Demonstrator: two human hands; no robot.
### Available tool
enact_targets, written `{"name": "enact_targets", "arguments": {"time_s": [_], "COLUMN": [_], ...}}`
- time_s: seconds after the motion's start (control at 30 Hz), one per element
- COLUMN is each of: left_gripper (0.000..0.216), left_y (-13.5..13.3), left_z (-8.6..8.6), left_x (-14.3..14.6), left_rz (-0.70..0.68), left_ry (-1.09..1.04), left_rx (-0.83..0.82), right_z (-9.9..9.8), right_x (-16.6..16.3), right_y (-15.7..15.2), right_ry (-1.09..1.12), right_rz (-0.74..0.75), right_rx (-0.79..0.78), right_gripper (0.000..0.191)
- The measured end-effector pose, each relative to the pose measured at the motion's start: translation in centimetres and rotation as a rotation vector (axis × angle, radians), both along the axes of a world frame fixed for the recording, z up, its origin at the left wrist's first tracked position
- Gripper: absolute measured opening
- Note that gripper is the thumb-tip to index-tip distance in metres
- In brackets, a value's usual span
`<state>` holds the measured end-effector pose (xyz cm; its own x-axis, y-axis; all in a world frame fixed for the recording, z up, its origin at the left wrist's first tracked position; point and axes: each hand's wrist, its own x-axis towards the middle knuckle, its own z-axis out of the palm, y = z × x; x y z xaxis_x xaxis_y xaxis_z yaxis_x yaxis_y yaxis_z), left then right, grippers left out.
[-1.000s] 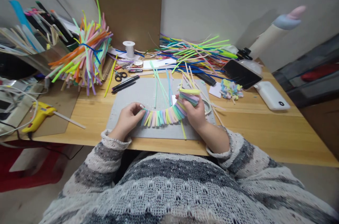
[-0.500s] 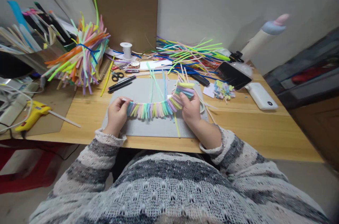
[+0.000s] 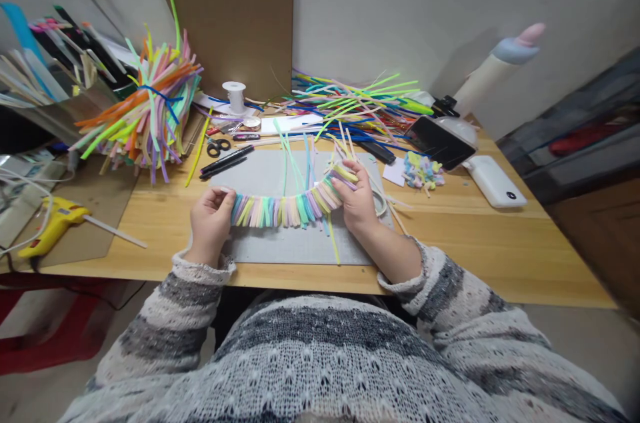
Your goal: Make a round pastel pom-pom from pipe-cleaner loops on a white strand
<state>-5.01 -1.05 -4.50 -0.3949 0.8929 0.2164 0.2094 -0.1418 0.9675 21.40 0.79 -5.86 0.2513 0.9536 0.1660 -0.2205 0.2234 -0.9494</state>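
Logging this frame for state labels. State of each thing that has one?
Left hand: grip closed on strip's end
Right hand: grip closed on strip's other end
Pastel strip: bowed between the hands
Bundle: tied with blue strand
Spool: upright
Phone: tilted, screen dark
Glue gun: lying down, stick protruding; power can't be told
Scissors: lying down; blades unclear
Cardboard panel: upright

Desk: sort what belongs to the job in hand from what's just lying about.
Part of the job, it seems:
- fringe, held by left hand and right hand
- mat, beneath it
- bundle, perhaps: similar colours

Apparently lying about, untouched:
- phone
- glue gun
- scissors
- pens
- spool
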Motion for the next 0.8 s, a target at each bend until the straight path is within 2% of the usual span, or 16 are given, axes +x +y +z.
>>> {"name": "enact_targets", "arguments": {"time_s": [0.1, 0.27, 0.4, 0.47, 0.57, 0.67, 0.8], "left_gripper": [0.024, 0.025, 0.026, 0.027, 0.028, 0.024, 0.013], "left_y": [-0.1, 0.0, -0.3, -0.6, -0.9, -0.6, 0.6], "left_z": [-0.1, -0.1, 0.4, 0.9, 1.5, 1.7, 0.9], "left_x": [-0.3, -0.8, -0.7, -0.6, -1.0, -1.9, -3.1], "left_rz": [0.044, 0.087, 0.113, 0.077, -0.045, -0.068, 0.057], "left_ry": [-0.005, -0.105, -0.171, -0.242, -0.369, -0.390, -0.289], "left_rx": [0.041, 0.091, 0.209, 0.216, 0.113, 0.059, 0.034], "right_z": [-0.1, -0.1, 0.3, 0.8, 1.4, 1.5, 1.1], "right_x": [0.0, -0.2, -0.1, 0.0, 0.1, 0.1, -0.3], "right_y": [0.1, 0.0, -0.1, -0.2, -0.2, -0.4, -1.2], "right_ry": [-0.014, 0.008, 0.114, 0.224, 0.338, 0.278, -0.021], "right_rz": [0.033, 0.071, 0.066, 0.088, 0.211, 0.360, 0.475], "right_rx": [-0.058, -0.066, -0.044, -0.078, -0.165, -0.194, -0.168], "right_gripper": [0.034, 0.032, 0.036, 0.040, 0.044, 0.047, 0.048]}}
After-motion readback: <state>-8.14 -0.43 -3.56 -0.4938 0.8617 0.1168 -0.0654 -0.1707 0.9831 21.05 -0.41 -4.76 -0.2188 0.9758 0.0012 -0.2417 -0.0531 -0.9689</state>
